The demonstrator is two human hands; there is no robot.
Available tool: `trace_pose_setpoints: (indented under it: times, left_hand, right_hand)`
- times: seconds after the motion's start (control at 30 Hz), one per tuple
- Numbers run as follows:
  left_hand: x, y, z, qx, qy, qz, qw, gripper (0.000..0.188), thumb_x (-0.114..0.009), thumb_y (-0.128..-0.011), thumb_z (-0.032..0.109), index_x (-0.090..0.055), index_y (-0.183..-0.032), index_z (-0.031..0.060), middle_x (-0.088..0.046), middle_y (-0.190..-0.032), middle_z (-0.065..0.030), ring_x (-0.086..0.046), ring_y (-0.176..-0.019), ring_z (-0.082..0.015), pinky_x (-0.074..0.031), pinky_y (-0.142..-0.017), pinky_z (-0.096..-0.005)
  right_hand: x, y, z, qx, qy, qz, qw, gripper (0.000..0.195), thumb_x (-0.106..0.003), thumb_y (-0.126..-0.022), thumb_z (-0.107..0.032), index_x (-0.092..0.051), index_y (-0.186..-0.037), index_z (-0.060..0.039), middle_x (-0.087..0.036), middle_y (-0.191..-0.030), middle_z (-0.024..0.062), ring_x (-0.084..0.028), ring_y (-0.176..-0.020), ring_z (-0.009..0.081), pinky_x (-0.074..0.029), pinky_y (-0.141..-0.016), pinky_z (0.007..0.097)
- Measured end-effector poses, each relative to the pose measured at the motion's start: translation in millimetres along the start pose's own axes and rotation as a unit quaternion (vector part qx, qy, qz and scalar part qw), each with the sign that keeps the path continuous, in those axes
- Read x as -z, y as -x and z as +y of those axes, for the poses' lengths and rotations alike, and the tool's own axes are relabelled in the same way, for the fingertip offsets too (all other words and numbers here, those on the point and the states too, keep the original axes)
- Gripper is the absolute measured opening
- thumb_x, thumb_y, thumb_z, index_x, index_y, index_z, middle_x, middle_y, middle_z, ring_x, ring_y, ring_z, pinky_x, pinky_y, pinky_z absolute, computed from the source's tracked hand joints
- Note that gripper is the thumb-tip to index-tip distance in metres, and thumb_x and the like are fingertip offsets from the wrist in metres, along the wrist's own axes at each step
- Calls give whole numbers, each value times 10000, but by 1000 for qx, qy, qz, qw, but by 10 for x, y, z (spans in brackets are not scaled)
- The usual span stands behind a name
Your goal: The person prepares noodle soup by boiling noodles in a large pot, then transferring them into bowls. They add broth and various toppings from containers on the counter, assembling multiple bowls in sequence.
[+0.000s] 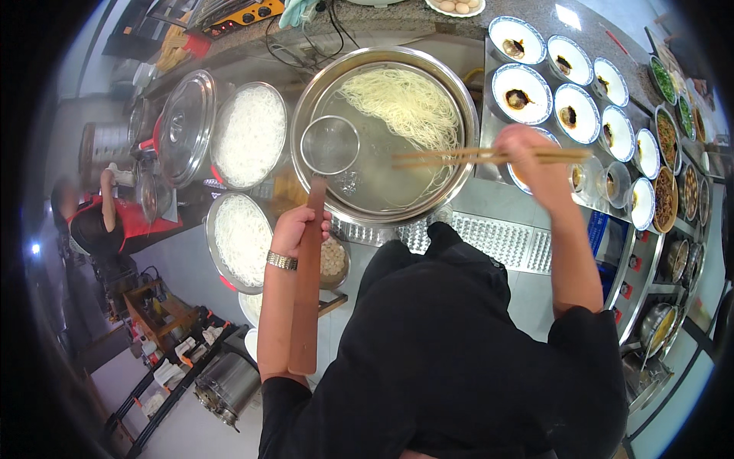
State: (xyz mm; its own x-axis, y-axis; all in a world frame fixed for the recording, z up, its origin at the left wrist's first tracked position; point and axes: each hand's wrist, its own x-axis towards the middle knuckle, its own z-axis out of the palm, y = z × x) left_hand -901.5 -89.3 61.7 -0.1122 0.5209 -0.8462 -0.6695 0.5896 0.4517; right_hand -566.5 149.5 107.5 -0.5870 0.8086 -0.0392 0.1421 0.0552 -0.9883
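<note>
My left hand (299,230) grips the long wooden handle (307,287) of a round wire-mesh strainer (330,144), whose mesh lies over the left part of a big steel pot (470,166). Pale noodles (407,106) lie in the cloudy water (378,183), gathered towards the top right, with some strands trailing down the right side. Blurred, my right hand (524,152) holds long wooden chopsticks (447,156) that reach across the pot's right rim, their tips over the water near the middle.
Bowls of white rice noodles (249,135) stand left of the pot, beside a glass lid (186,129). At right are several patterned bowls (522,94) with dark sauce, and dishes of toppings (665,198). A plate of eggs (456,7) sits at the top. A person in a red apron (137,218) is far left.
</note>
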Motion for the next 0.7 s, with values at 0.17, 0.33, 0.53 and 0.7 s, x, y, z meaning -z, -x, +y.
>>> trace_pose_setpoints:
  times: [0.17,0.33,0.53,0.7]
  left_hand:
    - [18,-220,164,50,22,15,998,246,-383,-820,131,-444,-963,-60,-513,-851,-100,-501,-682,-152,-471,-588,-248]
    - [265,-588,189,74,93,-48,992,265,-379,-839,121,-420,-1042,-45,-522,-862,-126,-502,-694,-172,-463,-586,-283]
    - [348,-920,396,92,149,-43,984,211,-405,-819,90,-423,-937,-84,-526,-862,-170,-519,-664,-211,-486,-597,-332]
    - [302,-1493,566,40,130,17,991,198,-469,-779,84,-451,-932,-40,-524,-843,-136,-537,-702,-192,-489,-588,-277]
  right_hand:
    - [-444,-41,527,-32,161,-88,983,167,-611,-800,-170,-595,-785,-4,-570,-792,78,-552,-727,197,-440,-655,295]
    - [-349,-306,284,91,228,-26,969,162,-618,-801,-178,-594,-784,-19,-570,-781,87,-553,-752,255,-440,-676,345]
    - [-543,-180,227,-9,233,23,972,223,-592,-829,-238,-593,-774,-22,-584,-766,113,-552,-753,265,-441,-673,352]
    - [-746,-432,776,-45,217,213,952,238,-571,-843,-256,-601,-794,-25,-575,-731,122,-551,-738,262,-442,-676,354]
